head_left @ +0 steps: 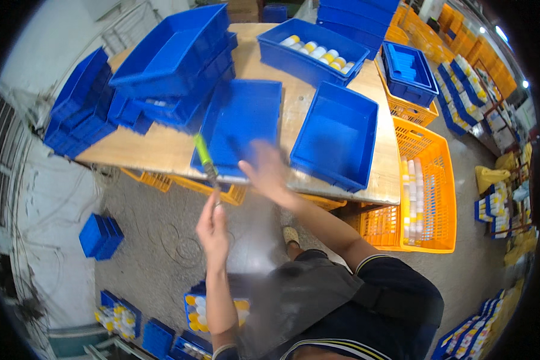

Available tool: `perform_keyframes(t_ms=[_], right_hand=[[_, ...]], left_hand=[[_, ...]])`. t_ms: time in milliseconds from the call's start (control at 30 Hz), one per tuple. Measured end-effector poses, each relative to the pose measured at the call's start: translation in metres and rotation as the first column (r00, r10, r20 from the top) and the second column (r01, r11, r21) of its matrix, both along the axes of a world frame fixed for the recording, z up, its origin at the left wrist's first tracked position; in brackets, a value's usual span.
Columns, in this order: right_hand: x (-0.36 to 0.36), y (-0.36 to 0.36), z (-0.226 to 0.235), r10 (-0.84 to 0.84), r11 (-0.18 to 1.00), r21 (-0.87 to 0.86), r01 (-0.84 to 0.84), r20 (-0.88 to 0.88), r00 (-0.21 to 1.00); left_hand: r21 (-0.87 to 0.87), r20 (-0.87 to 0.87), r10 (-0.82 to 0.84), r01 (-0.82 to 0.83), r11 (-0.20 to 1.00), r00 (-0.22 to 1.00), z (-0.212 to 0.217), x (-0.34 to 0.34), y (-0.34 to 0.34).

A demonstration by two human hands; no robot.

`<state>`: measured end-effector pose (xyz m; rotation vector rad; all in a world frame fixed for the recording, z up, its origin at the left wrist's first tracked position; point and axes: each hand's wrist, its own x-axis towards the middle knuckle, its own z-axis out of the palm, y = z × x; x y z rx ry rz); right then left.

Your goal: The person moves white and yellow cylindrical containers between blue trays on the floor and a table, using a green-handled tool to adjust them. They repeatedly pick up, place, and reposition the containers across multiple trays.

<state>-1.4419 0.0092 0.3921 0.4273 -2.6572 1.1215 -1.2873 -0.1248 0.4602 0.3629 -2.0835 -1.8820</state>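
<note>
My left hand (212,225) is closed on the thin metal end of a tool with a bright green handle (203,150). The tool points up and away, in front of the table's near edge; its exact kind cannot be made out. My right hand (266,169), smeared by motion, hangs over the near edge of an empty shallow blue tray (246,114), thumb spread from the fingers and nothing visible in it. Whether it touches the tray I cannot tell. To its right lies another empty blue tray (337,135) on the wooden table (162,147).
Stacked blue trays (174,60) crowd the table's left. A blue tray (306,66) of white and yellow cylinders stands at the back. An orange crate (441,192) holding similar cylinders is right of the table. More blue bins (102,237) sit on the floor.
</note>
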Motion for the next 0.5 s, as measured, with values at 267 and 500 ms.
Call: perform_keyframes(t_ms=[267, 500], right_hand=[[-0.117, 0.050, -0.054, -0.316, 0.938, 0.005, 0.346, 0.418, 0.851], [-0.043, 0.117, -0.080, -0.335, 0.931, -0.031, 0.363, 0.317, 0.887]], left_hand=[[0.122, -0.144, 0.083, -0.065, 0.990, 0.986, 0.031, -0.050, -0.021], [0.069, -0.174, -0.031, 0.044, 0.997, 0.984, 0.018, -0.180, -0.070]])
